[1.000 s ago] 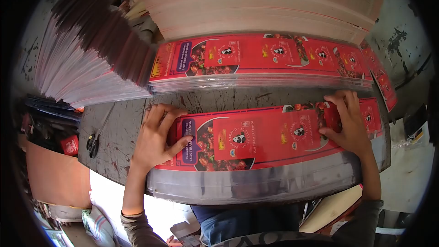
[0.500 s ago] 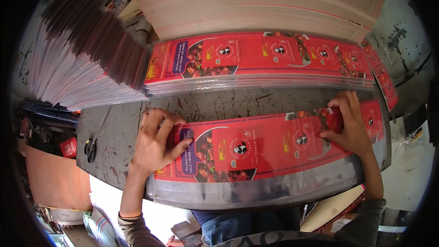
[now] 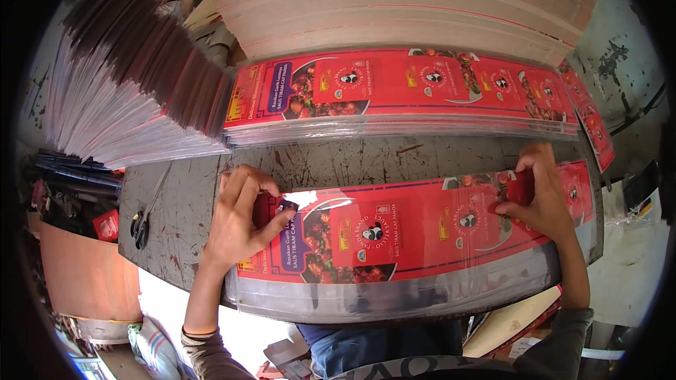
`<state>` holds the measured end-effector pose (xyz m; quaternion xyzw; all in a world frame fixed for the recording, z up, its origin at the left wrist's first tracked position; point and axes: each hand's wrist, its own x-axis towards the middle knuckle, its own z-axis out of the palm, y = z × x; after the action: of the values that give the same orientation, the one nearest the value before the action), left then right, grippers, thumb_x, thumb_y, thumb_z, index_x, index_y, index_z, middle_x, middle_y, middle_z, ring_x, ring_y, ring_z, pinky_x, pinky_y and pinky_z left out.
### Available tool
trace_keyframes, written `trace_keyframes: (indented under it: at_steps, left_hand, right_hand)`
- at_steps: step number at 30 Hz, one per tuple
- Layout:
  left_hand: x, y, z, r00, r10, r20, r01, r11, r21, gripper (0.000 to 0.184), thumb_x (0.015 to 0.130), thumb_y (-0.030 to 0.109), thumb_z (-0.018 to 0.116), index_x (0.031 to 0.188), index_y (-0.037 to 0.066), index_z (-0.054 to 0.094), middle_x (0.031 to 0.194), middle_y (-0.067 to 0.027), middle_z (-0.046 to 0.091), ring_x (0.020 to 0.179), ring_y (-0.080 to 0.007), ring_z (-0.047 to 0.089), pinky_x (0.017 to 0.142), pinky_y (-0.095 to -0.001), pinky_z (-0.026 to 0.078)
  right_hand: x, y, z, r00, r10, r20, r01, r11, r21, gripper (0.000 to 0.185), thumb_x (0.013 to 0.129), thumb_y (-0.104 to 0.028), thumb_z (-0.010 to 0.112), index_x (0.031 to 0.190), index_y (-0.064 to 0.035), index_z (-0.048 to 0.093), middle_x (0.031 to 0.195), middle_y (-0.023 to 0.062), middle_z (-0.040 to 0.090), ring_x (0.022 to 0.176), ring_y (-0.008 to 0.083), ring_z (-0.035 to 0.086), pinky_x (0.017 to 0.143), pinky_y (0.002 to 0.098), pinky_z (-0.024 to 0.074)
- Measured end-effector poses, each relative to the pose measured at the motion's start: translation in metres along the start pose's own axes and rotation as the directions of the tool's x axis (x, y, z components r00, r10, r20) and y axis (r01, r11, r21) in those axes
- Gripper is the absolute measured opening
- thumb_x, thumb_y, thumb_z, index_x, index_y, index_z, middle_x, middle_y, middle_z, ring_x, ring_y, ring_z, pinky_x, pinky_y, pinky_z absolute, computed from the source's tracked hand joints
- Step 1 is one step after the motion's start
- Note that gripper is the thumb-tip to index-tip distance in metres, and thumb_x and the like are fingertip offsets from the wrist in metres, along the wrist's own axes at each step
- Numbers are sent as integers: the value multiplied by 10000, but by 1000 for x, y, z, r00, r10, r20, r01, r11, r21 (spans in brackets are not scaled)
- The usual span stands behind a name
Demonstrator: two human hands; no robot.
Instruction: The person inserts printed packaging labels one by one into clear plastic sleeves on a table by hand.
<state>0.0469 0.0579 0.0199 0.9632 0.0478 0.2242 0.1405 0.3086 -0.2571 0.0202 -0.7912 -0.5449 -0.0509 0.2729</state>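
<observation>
A long red printed card [image 3: 415, 222] in a clear plastic sleeve [image 3: 422, 292] lies along the near edge of the grey table. My left hand [image 3: 239, 218] grips its left part, the thumb on the print and the fingers curled at the far edge. The film beside that thumb bulges slightly and shines. Toward the right end, my right hand [image 3: 539, 193] holds the card with the thumb on top and the fingertips over the far edge. Directly beyond lies a pile of matching sleeved red cards [image 3: 387, 88].
A tall stack of brown-edged sheets [image 3: 401, 7] stands behind the pile. Fanned plastic-sleeved sheets [image 3: 141, 84] lean at the left. Scissors [image 3: 139, 231] lie on the scratched table [image 3: 317, 158] at its left side. Another red strip [image 3: 591, 123] hangs near the right corner.
A bright glare and a small bulge have appeared on the card beside my left thumb. Both hands keep nearly the same places, and the view has shifted slightly.
</observation>
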Motion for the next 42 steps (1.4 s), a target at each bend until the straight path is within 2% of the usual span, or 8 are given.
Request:
trace_keyframes:
  at_steps: [7, 12, 21, 28, 35, 39, 41, 42]
  left_hand:
    - [-1, -1, 1, 1000, -18, -3, 18, 1000, 4, 281, 702, 166, 721, 809, 42, 494, 809, -78, 510, 747, -244, 497, 706, -353, 340]
    - [-2, 0, 1, 1000, -10, -19, 11, 1000, 15, 258, 711, 154, 711, 798, 38, 498, 788, -70, 518, 733, -231, 501, 706, -343, 340]
    - [-3, -1, 4, 998, -4, -65, 4, 1000, 12, 224, 724, 136, 702, 792, 35, 514, 765, -62, 544, 688, -220, 513, 694, -340, 348]
    - [-4, 0, 5, 996, -53, -70, 52, 999, -7, 207, 737, 125, 696, 794, 31, 520, 748, -68, 545, 658, -235, 505, 681, -343, 361]
    - [-6, 0, 6, 991, -106, -83, 103, 994, -35, 192, 755, 115, 687, 788, 23, 521, 732, -84, 559, 630, -255, 493, 659, -343, 386]
    - [-2, -5, 2, 992, -64, -110, 58, 997, -51, 194, 746, 154, 704, 773, 41, 548, 685, -63, 577, 595, -195, 515, 684, -318, 375]
    - [-3, -9, -4, 986, -159, 45, 161, 986, -51, 216, 718, 179, 729, 764, 57, 556, 637, -43, 562, 577, -150, 523, 686, -291, 354]
    - [-6, -16, -5, 984, -174, 46, 176, 982, -64, 238, 698, 202, 745, 756, 67, 558, 609, -36, 551, 554, -134, 518, 681, -274, 341]
  right_hand:
    - [-2, 3, 4, 999, -9, -41, 8, 1000, -22, 576, 553, -257, 811, 857, -57, 364, 869, 118, 394, 806, 285, 396, 722, 383, 355]
    - [-4, 0, 3, 991, 126, -44, -126, 992, 2, 529, 573, -191, 797, 834, -44, 361, 833, 103, 379, 771, 274, 386, 701, 373, 354]
    - [1, 0, 3, 997, 29, -73, -36, 994, -103, 495, 583, -255, 777, 754, -52, 359, 740, 73, 343, 683, 259, 327, 629, 357, 281]
    - [3, 2, 3, 997, -2, -80, -4, 997, -83, 478, 601, -292, 762, 710, -54, 361, 703, 80, 338, 665, 260, 319, 617, 354, 264]
    - [3, -1, 3, 996, 85, -29, -88, 990, -110, 441, 648, -277, 746, 718, -47, 377, 693, 85, 355, 662, 262, 355, 640, 349, 290]
    - [1, 3, -3, 996, 31, -81, -42, 990, -132, 373, 664, -226, 741, 737, -48, 422, 707, 76, 411, 662, 247, 411, 680, 323, 314]
    - [-4, 15, -14, 997, 65, -43, -70, 989, -131, 353, 657, -223, 745, 757, -41, 459, 716, 70, 450, 678, 241, 454, 702, 318, 333]
    - [-7, 22, -18, 998, 60, -14, -61, 996, -68, 335, 666, -200, 739, 764, -33, 467, 716, 70, 456, 681, 237, 461, 690, 317, 345]
